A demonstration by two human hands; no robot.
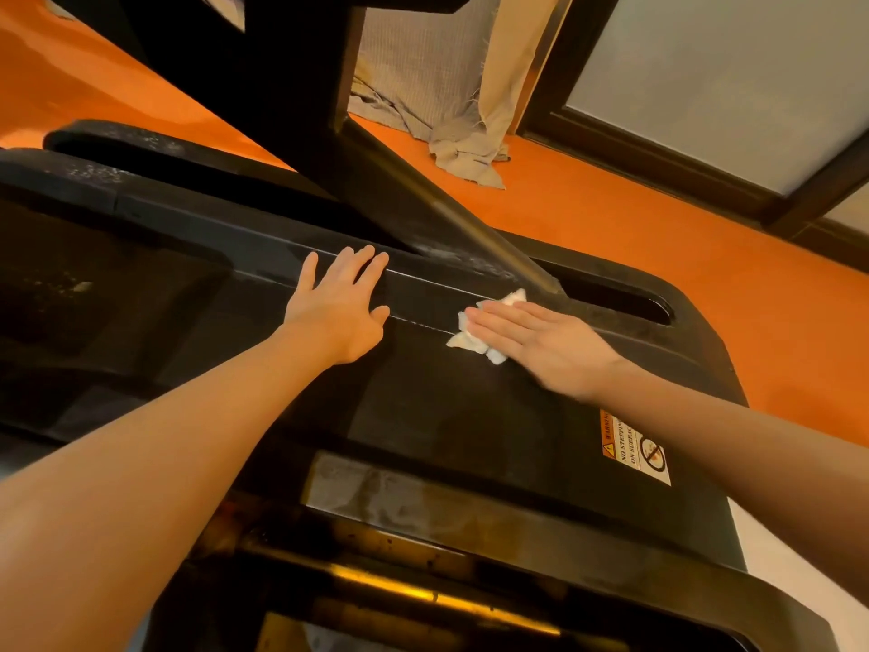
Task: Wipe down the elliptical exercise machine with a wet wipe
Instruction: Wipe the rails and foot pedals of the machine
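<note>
The black elliptical machine's plastic housing (446,416) fills the lower view. A crumpled white wet wipe (472,338) lies on the housing's top near its raised ridge. My right hand (541,343) lies flat over the wipe with straight fingers and presses it onto the surface; the wipe sticks out at the fingertips and below them. My left hand (341,303) rests flat with spread fingers on the ridge, a little to the left of the wipe. It holds nothing.
A dark metal arm (470,228) runs diagonally down into a slot (620,303) in the housing just beyond the wipe. A warning sticker (635,447) sits on the housing's right side. Orange floor (658,237), a beige cloth heap (451,110) and a dark-framed door (705,87) lie behind.
</note>
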